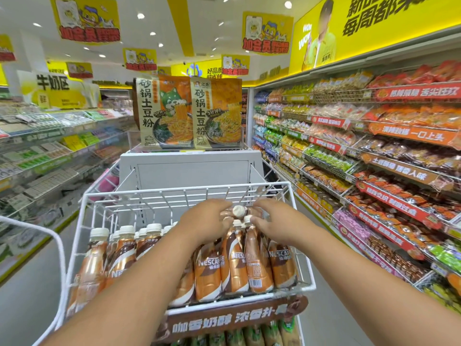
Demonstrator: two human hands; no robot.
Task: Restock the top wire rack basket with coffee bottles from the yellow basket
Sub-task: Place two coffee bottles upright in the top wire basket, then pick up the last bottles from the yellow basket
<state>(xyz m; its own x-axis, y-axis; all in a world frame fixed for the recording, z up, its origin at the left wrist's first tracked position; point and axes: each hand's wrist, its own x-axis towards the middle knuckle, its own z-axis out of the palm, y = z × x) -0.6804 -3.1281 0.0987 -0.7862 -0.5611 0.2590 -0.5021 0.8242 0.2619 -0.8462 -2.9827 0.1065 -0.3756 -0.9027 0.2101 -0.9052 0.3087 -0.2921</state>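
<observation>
A shop aisle ran ahead over a grey floor (324,328). Snack shelves (374,156) filled the right wall under a yellow sign band (374,26); paler shelves (50,151) lined the left. Yellow banners (86,20) and round lights (141,16) hung from the white ceiling (149,6).

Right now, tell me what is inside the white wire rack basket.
The white wire rack basket holds upright brown-and-white Nescafe coffee bottles along its front; its back is bare wire. The left hand and right hand hold bottles mid-basket. The forearms hide some bottles.
</observation>
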